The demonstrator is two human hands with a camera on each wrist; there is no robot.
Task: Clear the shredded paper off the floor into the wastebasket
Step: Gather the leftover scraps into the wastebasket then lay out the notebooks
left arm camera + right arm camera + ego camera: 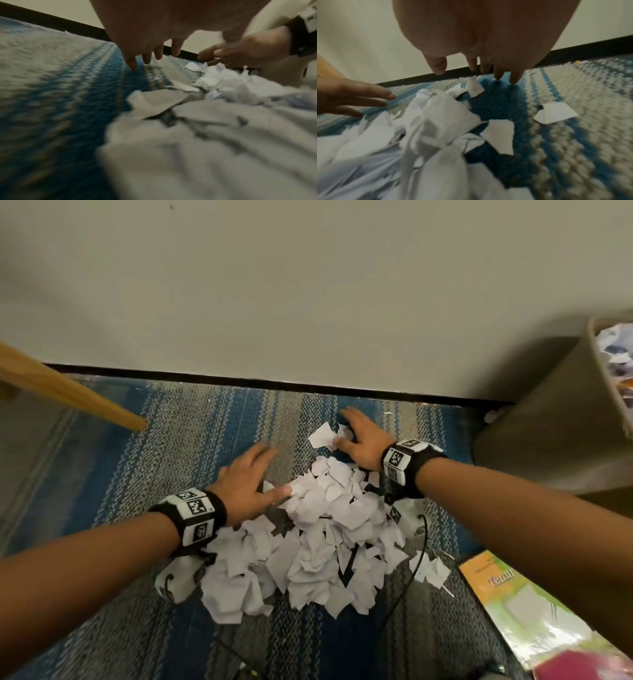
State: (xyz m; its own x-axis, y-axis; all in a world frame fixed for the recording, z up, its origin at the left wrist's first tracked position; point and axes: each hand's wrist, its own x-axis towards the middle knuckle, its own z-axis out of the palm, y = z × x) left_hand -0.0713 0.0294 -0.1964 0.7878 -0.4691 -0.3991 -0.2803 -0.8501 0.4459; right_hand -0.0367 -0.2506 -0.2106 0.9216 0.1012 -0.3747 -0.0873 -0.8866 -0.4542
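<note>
A heap of torn white paper [315, 542] lies on the blue and grey striped carpet [171, 440]. My left hand [251, 481] lies flat at the heap's far left edge, fingers straight and spread, thumb against the scraps. My right hand [359, 436] is spread over the far end of the heap, fingertips on the carpet beside a loose scrap [322, 436]. In the left wrist view my left hand [150, 54] hovers just above the carpet beside the paper [214, 83]. The right wrist view shows my right hand [479, 70] above scattered scraps [500, 135]. The beige wastebasket [555, 419] stands at the right, paper inside.
A cream wall with a dark baseboard [274, 383] runs just beyond the hands. A wooden furniture leg [68, 395] slants in from the left. A green and yellow booklet [520, 604] lies at the lower right. A thin black cable [411, 587] trails over the carpet near the heap.
</note>
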